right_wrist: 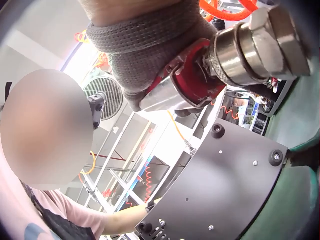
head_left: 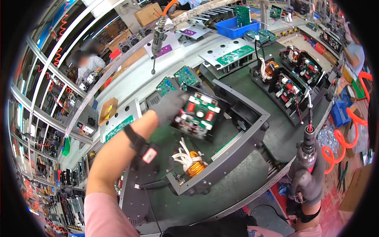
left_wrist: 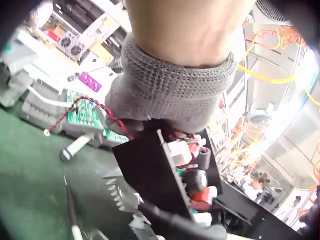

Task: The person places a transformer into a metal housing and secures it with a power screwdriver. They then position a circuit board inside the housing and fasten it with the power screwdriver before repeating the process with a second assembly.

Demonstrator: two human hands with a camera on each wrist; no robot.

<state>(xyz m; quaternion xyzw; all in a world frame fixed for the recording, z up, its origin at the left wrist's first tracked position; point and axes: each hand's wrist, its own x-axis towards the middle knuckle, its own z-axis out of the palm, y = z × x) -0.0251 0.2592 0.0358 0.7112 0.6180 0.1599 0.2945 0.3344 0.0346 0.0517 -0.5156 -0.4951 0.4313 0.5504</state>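
Observation:
My gloved left hand [head_left: 167,107] grips the edge of a circuit board [head_left: 209,106] crowded with red and white components. A black plate [left_wrist: 150,172] backs this board in the left wrist view. The board overlaps the inside of a dark grey metal chassis [head_left: 237,152], which lies tilted on the green bench. At the chassis's near end sit a copper-wound coil [head_left: 196,169] and thick white leads [head_left: 182,158]. To the right, past the bench edge, my gloved right hand [head_left: 306,183] holds a power screwdriver [head_left: 308,154] with its bit pointing up; its metal nose [right_wrist: 240,52] shows large in the right wrist view.
Two partly built units [head_left: 290,87] stand at the back right. Green circuit boards [head_left: 185,76] and a white panel [head_left: 227,55] lie behind the chassis. Another driver [head_left: 158,39] hangs overhead. An orange coiled hose [head_left: 339,138] loops at far right. A blue bin [head_left: 237,29] stands farther back.

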